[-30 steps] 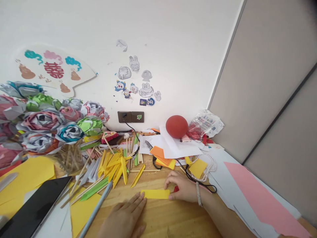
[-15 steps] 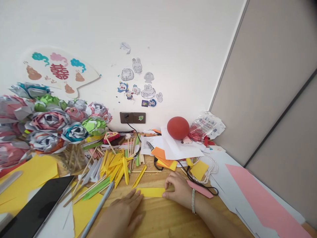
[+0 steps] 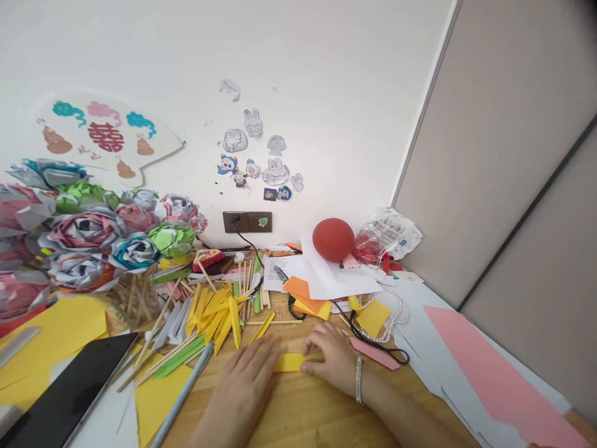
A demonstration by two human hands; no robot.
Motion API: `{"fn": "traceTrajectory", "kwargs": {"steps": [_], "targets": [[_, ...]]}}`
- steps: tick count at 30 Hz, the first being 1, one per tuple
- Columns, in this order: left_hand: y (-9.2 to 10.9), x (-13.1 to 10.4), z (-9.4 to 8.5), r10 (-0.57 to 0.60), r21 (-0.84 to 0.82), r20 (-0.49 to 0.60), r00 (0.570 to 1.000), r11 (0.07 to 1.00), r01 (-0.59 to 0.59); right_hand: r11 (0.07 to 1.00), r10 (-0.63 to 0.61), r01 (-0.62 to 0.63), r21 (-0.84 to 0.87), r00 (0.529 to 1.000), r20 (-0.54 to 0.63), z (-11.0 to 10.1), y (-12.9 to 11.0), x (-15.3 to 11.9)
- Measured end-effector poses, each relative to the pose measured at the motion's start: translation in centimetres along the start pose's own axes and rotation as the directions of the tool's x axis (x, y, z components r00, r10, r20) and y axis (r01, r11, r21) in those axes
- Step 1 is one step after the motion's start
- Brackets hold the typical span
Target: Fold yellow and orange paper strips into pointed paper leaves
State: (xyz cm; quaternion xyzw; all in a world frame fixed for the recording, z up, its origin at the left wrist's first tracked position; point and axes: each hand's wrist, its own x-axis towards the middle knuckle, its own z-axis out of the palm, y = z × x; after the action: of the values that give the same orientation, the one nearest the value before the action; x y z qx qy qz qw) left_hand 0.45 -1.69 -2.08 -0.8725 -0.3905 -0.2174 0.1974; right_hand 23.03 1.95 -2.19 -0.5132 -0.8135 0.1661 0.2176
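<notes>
A narrow yellow paper strip (image 3: pixel 289 362) lies flat on the wooden table, between my two hands. My left hand (image 3: pixel 249 379) rests palm down over its left part, fingers stretched out and covering that end. At the strip's right end, my right hand (image 3: pixel 329 356) has its thumb and bent index finger on the paper; a bracelet circles that wrist. Just beyond the left fingers is a folded yellow paper piece (image 3: pixel 262 326), beside a pile of similar folded yellow pieces (image 3: pixel 219 311).
Paper flowers (image 3: pixel 88 233) and a black phone (image 3: pixel 74 389) are at the left. A red balloon (image 3: pixel 333 239) sits at the back near white sheets, orange paper (image 3: pixel 298 289) and a black cable. Large white and pink sheets (image 3: pixel 494 367) cover the right side.
My left hand has slid right and forward over the strip, hiding more of its left part. My right hand stays at the right end. The view has shifted slightly.
</notes>
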Motion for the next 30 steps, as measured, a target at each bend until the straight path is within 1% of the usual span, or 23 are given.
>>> {"fn": "traceTrajectory", "kwargs": {"steps": [2, 3, 5, 8, 13, 15, 17, 22, 25, 27, 30], "targets": [[0.2, -0.1, 0.7, 0.056, -0.041, -0.024, 0.998, 0.998, -0.057, 1.000, -0.023, 0.023, -0.008, 1.000, 0.003, 0.2, -0.3, 0.0], [0.4, -0.1, 0.8, 0.059, -0.074, -0.027, 0.998, 0.995, -0.061, 0.999, -0.035, 0.035, -0.009, 0.999, 0.005, 0.3, -0.5, 0.0], [0.7, 0.1, 0.5, 0.034, -0.156, -0.021, 0.999, 0.987, -0.037, 0.998, -0.063, 0.063, -0.001, 0.998, 0.008, 0.3, -0.8, -0.1], [1.2, 0.4, -0.2, -0.028, -0.272, 0.017, 0.999, 0.962, 0.031, 0.991, -0.128, 0.128, 0.027, 0.992, 0.012, 0.2, -1.1, -0.1], [1.5, 0.5, -0.6, -0.059, -0.365, 0.080, 0.995, 0.927, 0.084, 0.951, -0.291, 0.287, 0.116, 0.956, 0.022, -0.2, -1.5, 0.0], [1.4, 0.3, -0.5, -0.041, -0.380, 0.099, 0.994, 0.922, 0.076, 0.937, -0.326, 0.317, 0.147, 0.945, 0.038, -0.4, -1.6, 0.0], [1.3, 0.2, -0.5, -0.016, -0.386, 0.086, 0.996, 0.921, 0.048, 0.928, -0.346, 0.335, 0.163, 0.937, 0.045, -0.5, -1.6, -0.1], [1.1, 0.7, -0.8, 0.056, -0.338, 0.047, 0.997, 0.940, -0.037, 0.890, -0.425, 0.420, 0.176, 0.905, -0.008, -0.3, -1.3, -0.3], [1.2, 1.1, -1.1, 0.103, -0.295, 0.019, 0.995, 0.951, -0.092, 0.873, -0.450, 0.449, 0.190, 0.892, -0.039, 0.1, -1.0, -0.4], [1.2, 1.2, -1.2, 0.101, -0.286, -0.005, 0.995, 0.953, -0.098, 0.863, -0.462, 0.462, 0.205, 0.885, -0.051, 0.2, -0.8, -0.4], [1.1, 1.3, -1.4, 0.081, -0.301, -0.026, 0.996, 0.950, -0.085, 0.842, -0.500, 0.492, 0.223, 0.866, -0.023, 0.1, -0.8, -0.5]]}}
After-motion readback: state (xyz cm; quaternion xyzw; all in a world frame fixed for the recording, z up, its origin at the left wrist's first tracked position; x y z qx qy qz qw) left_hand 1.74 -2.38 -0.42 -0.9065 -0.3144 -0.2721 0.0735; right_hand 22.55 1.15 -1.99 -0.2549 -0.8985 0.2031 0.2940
